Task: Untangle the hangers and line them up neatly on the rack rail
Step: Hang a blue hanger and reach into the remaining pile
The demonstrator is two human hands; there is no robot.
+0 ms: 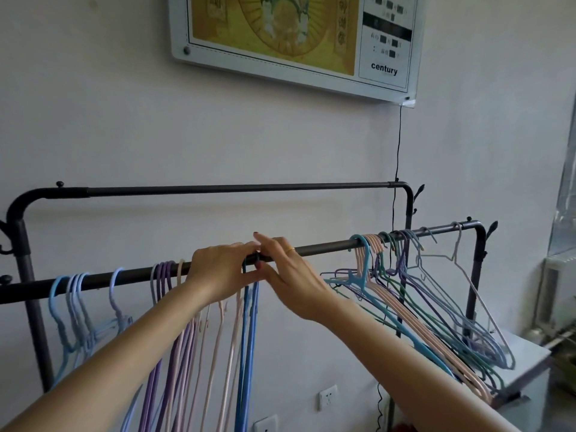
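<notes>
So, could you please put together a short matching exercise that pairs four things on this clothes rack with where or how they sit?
Things:
1. light blue hangers
2. royal blue hangers
3. tangled mixed-colour hangers
4. rear rail

States:
A. bare, nothing hanging on it
B. under both hands at the middle of the front rail
C. bunched askew at the front rail's right end
D. hanging near the front rail's left end

Pairs: 1-D, 2-B, 3-C, 4-A. The left hand and right hand meet at the royal blue hooks.
</notes>
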